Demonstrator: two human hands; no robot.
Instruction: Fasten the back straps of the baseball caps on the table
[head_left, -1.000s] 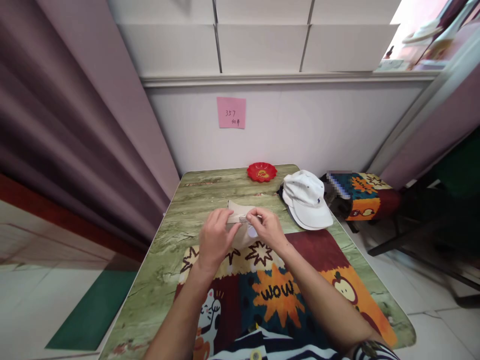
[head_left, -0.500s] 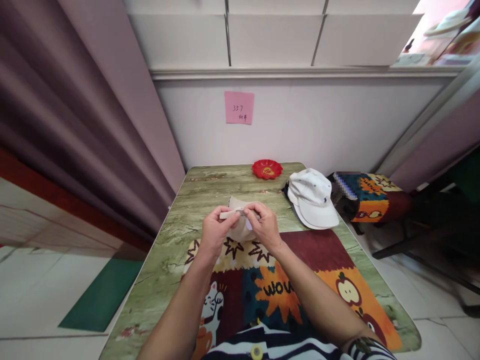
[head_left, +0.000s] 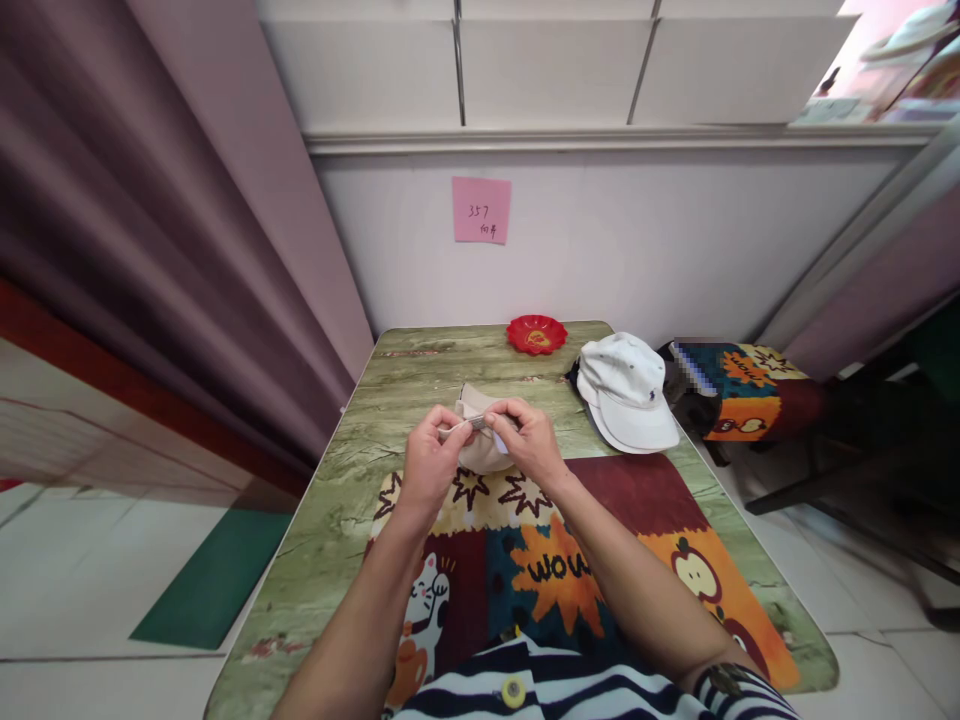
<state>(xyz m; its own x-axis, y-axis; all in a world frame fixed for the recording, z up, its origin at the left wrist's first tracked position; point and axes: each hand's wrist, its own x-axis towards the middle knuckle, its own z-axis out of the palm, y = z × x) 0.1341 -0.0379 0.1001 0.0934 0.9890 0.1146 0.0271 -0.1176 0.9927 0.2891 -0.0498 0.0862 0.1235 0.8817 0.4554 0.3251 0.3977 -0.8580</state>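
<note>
A beige cap (head_left: 484, 457) is between my two hands above the table, its back strap and a small metal buckle (head_left: 478, 422) facing me. My left hand (head_left: 433, 452) pinches the left end of the strap beside the buckle. On the other side, my right hand (head_left: 531, 440) grips the strap with thumb and forefinger close to the buckle. Part of the cap is hidden behind my fingers. To the right of my right hand, a white cap (head_left: 624, 375) rests on top of other headwear, with a dark edge showing beneath it.
The green wood-patterned table (head_left: 337, 510) bears a colourful mat (head_left: 645, 500) under my forearms. A red scalloped dish (head_left: 537, 335) sits near the back edge. At the right stands a stool (head_left: 742, 420) with a patterned cover. A pink note (head_left: 481, 210) is stuck on the wall.
My fingers have shifted slightly at the buckle, and more of the strap's metal part shows. The cap is tilted a little differently. Both hands still hold it.
</note>
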